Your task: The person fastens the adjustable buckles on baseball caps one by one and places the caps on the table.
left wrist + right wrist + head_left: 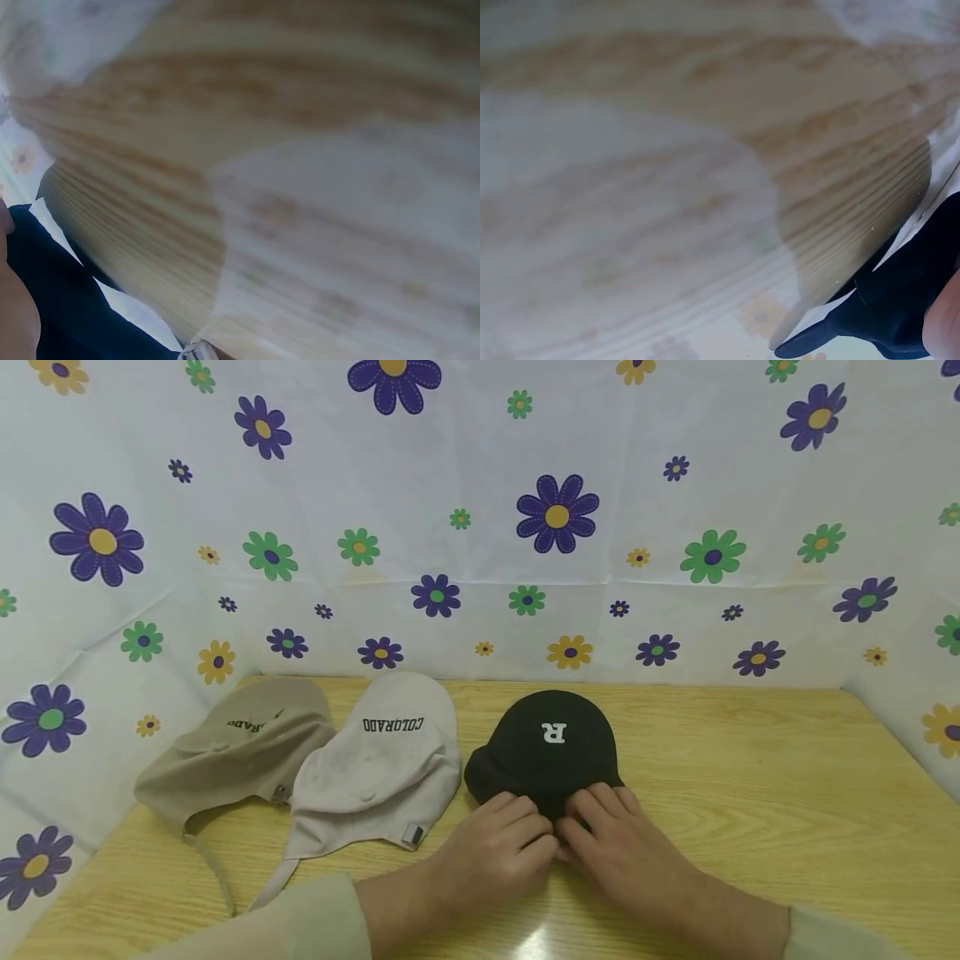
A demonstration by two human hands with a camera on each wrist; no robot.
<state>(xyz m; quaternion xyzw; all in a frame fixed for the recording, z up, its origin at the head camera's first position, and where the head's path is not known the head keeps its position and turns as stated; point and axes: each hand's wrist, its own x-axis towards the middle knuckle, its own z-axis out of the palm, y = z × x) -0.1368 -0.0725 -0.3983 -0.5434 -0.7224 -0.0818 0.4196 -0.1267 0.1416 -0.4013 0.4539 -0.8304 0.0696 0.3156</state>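
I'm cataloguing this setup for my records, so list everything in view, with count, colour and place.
Wood-grain table: one, yellowish brown, foreground
Flower-printed cloth backdrop: one, white with purple, green and yellow flowers, behind and beside the table
Tan fabric cap with dark lettering: one, tan, left on the table
Pale fabric cap lettered COLORADO: one, pinkish grey, middle cap
Black rounded cap with a white R: one, black, right of the pale cap
Long sleeves: two, pale green, one per arm
Bare left hand; bare right hand: one each, gripping the black cap's near edge
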